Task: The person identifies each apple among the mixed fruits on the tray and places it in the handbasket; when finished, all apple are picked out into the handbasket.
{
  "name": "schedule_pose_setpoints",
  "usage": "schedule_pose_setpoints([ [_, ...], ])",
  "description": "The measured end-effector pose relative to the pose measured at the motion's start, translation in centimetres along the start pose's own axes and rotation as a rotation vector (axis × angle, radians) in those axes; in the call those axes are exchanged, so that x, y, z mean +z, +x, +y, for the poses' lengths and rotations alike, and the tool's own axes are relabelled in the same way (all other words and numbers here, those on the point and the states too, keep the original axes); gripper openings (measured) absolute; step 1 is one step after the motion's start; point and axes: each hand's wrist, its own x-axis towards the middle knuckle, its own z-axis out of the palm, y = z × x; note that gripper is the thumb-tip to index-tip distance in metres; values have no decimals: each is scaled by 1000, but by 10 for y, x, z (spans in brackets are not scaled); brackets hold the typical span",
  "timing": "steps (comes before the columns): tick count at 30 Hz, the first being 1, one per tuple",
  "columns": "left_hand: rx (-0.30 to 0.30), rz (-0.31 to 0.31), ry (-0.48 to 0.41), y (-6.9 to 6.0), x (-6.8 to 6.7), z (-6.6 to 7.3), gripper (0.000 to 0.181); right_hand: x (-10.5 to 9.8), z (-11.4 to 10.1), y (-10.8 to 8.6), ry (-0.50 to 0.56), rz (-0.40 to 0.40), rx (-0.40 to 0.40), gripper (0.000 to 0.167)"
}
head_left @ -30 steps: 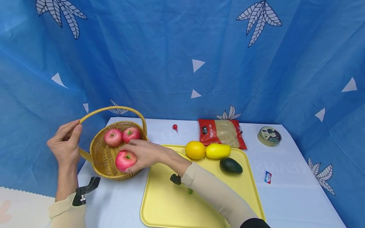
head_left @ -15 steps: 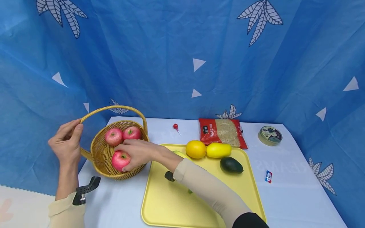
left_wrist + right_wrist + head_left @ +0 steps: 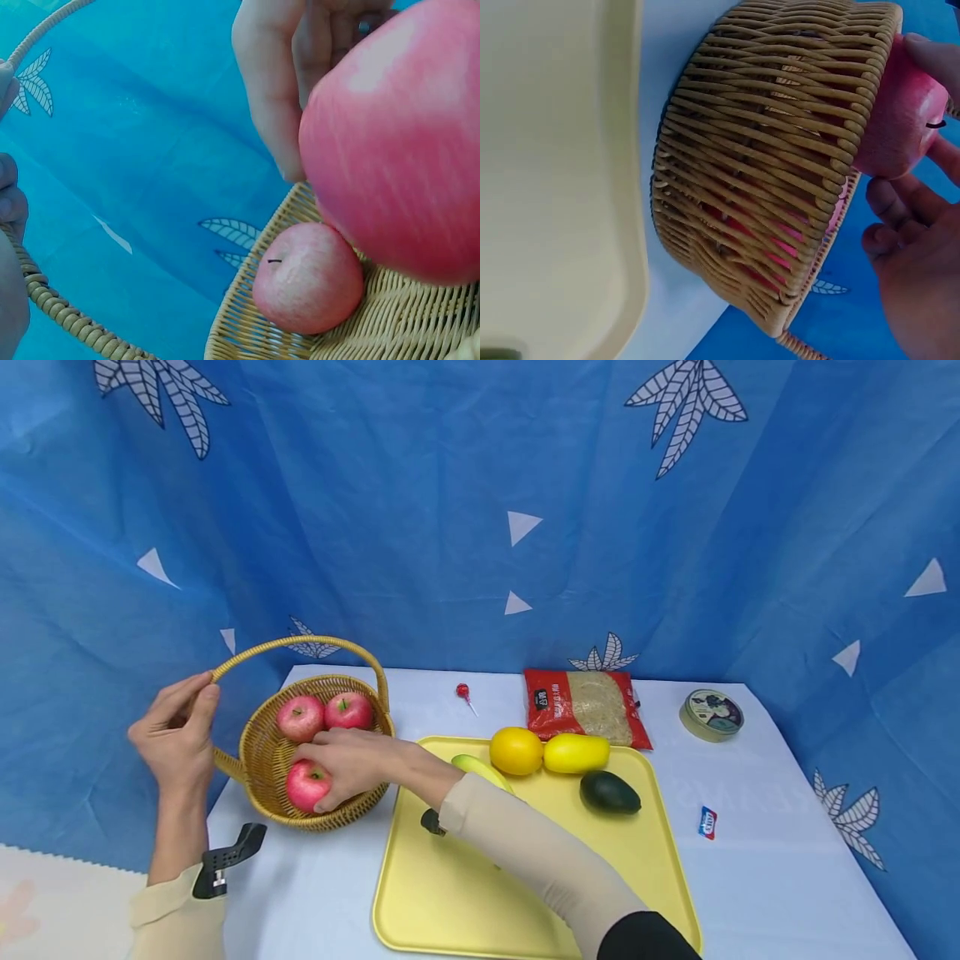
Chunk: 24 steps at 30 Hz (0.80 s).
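A wicker basket (image 3: 262, 772) with a tall arched handle (image 3: 330, 642) stands at the table's left. Two red apples (image 3: 301, 718) (image 3: 348, 710) lie against its far side. My left hand (image 3: 178, 727) pinches the handle on its left part between thumb and fingers. With my right hand (image 3: 352, 764) I grip a third apple (image 3: 307, 786) over the basket's near part. In the right wrist view that apple (image 3: 904, 112) sits at the rim, thumb on one side and fingers on the other. The left wrist view shows the held apple (image 3: 397, 150) large, above another apple (image 3: 307, 277).
Right of the basket lies a yellow tray (image 3: 435, 910) bearing an orange (image 3: 516, 751), a yellow papaya-like fruit (image 3: 576, 753), a dark green avocado-like fruit (image 3: 610, 792) and a banana (image 3: 480, 768), partly under my right arm. Beyond are a lollipop (image 3: 463, 692), a red food bag (image 3: 551, 706) and a round tin (image 3: 711, 714).
My right hand has moved left and slightly down into the basket with the apple. The left hand stays on the handle.
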Motion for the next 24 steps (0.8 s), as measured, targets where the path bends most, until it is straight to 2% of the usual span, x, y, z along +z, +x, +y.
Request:
schedule_pose_setpoints([
  [7,0,-1,12,0,-1,0,21,5,-5,10,-15,-18,22,70],
  [13,2,-5,-5,0,-1,-2,22,9,-6,16,20,-58,46,72],
  [24,5,-13,10,0,-1,-1,20,13,6,32,34,-78,127,79],
])
